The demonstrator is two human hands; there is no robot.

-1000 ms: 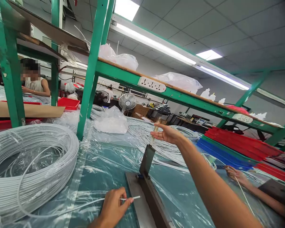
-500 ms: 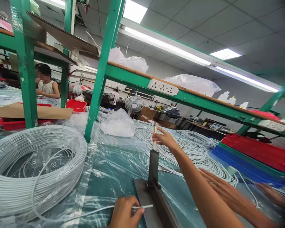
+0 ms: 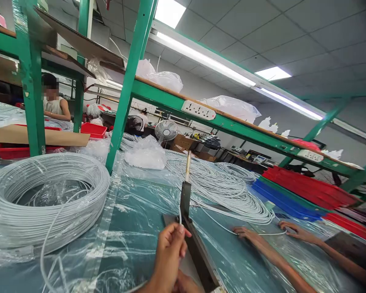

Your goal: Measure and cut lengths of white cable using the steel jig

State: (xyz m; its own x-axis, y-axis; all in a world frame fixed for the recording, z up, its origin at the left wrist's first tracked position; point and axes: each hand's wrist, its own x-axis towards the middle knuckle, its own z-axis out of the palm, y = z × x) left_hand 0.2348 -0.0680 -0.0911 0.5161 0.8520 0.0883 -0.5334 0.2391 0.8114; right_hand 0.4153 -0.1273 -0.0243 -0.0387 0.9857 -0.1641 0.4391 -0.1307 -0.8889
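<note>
My left hand is closed in a pinch on a thin white cable, whose short end points up from the fingertips. Just in front stands a dark metal lever tool with an upright, pale-tipped handle and a long flat base bar. The cable end is close to the lever's foot; whether it touches the metal I cannot tell. My right hand is low, under the left wrist, mostly hidden, so its fingers do not show clearly. A large coil of white cable lies at left, partly wrapped in clear plastic.
At right, a co-worker's two hands hold a white cable over the table. Loose cable loops spread behind the tool. Stacked red and blue trays stand at right. A green shelf post rises at centre left.
My right hand has left the lever handle and dropped beside my left. My left hand has risen, turning the cable end from sideways to upright. The co-worker's hands now hold a cable.
</note>
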